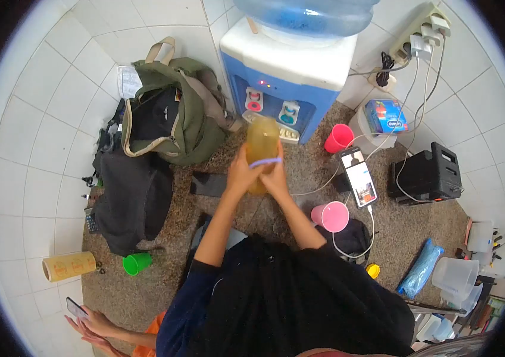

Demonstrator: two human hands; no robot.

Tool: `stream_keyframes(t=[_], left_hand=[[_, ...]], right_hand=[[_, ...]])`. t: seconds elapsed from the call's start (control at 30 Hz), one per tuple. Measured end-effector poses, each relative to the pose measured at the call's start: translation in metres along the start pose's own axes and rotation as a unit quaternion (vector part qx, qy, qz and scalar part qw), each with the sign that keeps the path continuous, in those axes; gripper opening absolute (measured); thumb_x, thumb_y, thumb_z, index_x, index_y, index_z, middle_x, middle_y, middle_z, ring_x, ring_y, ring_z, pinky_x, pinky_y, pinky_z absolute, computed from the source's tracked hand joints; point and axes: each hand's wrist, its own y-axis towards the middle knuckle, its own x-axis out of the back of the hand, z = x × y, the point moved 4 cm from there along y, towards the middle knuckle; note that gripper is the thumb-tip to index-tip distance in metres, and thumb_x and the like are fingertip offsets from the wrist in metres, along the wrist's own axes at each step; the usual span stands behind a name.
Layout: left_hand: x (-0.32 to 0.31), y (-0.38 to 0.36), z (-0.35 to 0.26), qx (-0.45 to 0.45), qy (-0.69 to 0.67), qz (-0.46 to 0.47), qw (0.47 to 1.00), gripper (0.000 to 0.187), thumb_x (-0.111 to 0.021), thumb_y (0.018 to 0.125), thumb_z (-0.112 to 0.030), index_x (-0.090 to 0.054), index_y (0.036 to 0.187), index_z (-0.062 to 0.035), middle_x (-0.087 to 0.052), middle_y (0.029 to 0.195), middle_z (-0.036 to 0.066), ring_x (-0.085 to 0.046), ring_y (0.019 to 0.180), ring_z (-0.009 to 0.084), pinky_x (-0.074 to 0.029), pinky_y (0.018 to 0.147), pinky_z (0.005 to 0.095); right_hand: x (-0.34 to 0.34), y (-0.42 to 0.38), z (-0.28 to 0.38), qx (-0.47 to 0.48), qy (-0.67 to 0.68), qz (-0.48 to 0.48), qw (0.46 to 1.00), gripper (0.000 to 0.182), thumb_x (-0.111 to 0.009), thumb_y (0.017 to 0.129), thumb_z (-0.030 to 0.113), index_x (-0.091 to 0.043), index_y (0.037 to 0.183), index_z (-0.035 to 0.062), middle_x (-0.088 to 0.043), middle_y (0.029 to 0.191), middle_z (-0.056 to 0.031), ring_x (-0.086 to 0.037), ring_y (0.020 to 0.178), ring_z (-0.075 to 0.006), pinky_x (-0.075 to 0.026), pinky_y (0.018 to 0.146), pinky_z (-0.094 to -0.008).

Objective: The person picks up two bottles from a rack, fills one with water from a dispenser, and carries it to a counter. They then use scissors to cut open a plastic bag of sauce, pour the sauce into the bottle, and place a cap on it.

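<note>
Yellowish translucent bottle with a purple band [263, 135]: in the head view, between both hands, just on the wearer's side of the blue-and-white water dispenser [288, 65], which stands at 12 to 1 o'clock from it; I cannot tell if it is tilted

Left hand [239, 171]: fingers wrapped on the bottle's left side

Right hand [275, 177]: fingers closed around the right side; some fingertips on both hands are hidden

Handling: probably plastic, fairly light but heavier if full, with sides that may flex under a hard squeeze and turn slippery when wet; the mid-body near the band looks the best place for a two-handed hold

Bags: olive-green fabric backpack [196, 134] between 9 and 10 o'clock from the bottle, dark grey cloth bag [133, 196] at 8

Cups: red-pink cup [339, 138] at 3 o'clock, pale pink cup [330, 217] near 5, bright green cup [137, 263] between 7 and 8

Phone: lit, cabled smartphone [359, 179] at 4 o'clock

Another person: hands [90, 326] with a phone [76, 308], past 7 o'clock
</note>
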Motion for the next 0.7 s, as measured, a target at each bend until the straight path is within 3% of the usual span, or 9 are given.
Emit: stream_keyframes(t=[0.13,0.23,0.33,0.43,0.63,0.7], left_hand=[[0.004,0.033,0.018,0.026,0.040,-0.032,0.998,0.084,-0.075,0.069,-0.043,-0.038,0.135,-0.0057,-0.056,0.118,0.026,-0.056,0.107,0.0416,-0.045,0.089,0.0454],[0.002,0.059,0.019,0.020,0.028,-0.055,0.998,0.079,-0.075,0.072,-0.040,-0.042,0.133,-0.0040,-0.057,0.121,0.022,-0.056,0.112,0.0360,-0.045,0.090,0.0424],[0.002,0.070,0.021,0.039,0.016,-0.011,0.999,0.078,-0.075,0.071,-0.042,-0.043,0.132,-0.0045,-0.059,0.119,0.020,-0.059,0.108,0.0347,-0.047,0.089,0.0419],[0.006,0.065,0.007,0.055,0.006,-0.014,0.998,0.083,-0.076,0.066,-0.047,-0.043,0.130,-0.0065,-0.059,0.116,0.023,-0.058,0.107,0.0392,-0.046,0.088,0.0448],[0.008,0.074,-0.001,0.092,0.026,0.009,0.995,0.095,-0.079,0.059,-0.057,-0.045,0.131,-0.0044,-0.059,0.120,0.018,-0.059,0.109,0.0327,-0.047,0.090,0.0408],[0.008,0.072,-0.002,0.082,0.030,0.001,0.996,0.096,-0.077,0.058,-0.060,-0.044,0.130,-0.0057,-0.060,0.118,0.020,-0.059,0.108,0.0353,-0.046,0.090,0.0425]], right_hand=[[-0.009,0.038,-0.004,-0.025,-0.174,0.003,0.984,0.097,-0.068,0.072,0.009,-0.009,0.149,0.0150,-0.043,0.138,-0.0205,-0.047,0.123,-0.0337,-0.040,0.099,-0.0360],[-0.013,0.062,-0.009,-0.028,-0.165,0.002,0.986,0.098,-0.067,0.071,0.011,-0.008,0.149,0.0177,-0.041,0.139,-0.0215,-0.047,0.123,-0.0367,-0.040,0.099,-0.0374],[-0.011,0.065,-0.014,-0.011,-0.154,-0.004,0.988,0.098,-0.070,0.069,0.021,-0.013,0.149,0.0188,-0.045,0.134,-0.0242,-0.045,0.121,-0.0419,-0.041,0.097,-0.0445],[-0.011,0.065,-0.014,-0.057,-0.158,-0.001,0.986,0.099,-0.067,0.070,0.010,-0.009,0.150,0.0187,-0.041,0.140,-0.0195,-0.047,0.123,-0.0353,-0.041,0.098,-0.0384],[-0.011,0.063,-0.004,-0.029,-0.149,-0.005,0.988,0.100,-0.072,0.069,0.016,-0.012,0.149,0.0154,-0.039,0.141,-0.0192,-0.045,0.124,-0.0354,-0.040,0.099,-0.0388],[-0.013,0.064,-0.010,0.048,-0.172,-0.039,0.983,0.099,-0.071,0.069,0.017,-0.013,0.149,0.0157,-0.040,0.138,-0.0216,-0.045,0.121,-0.0393,-0.041,0.097,-0.0428]])
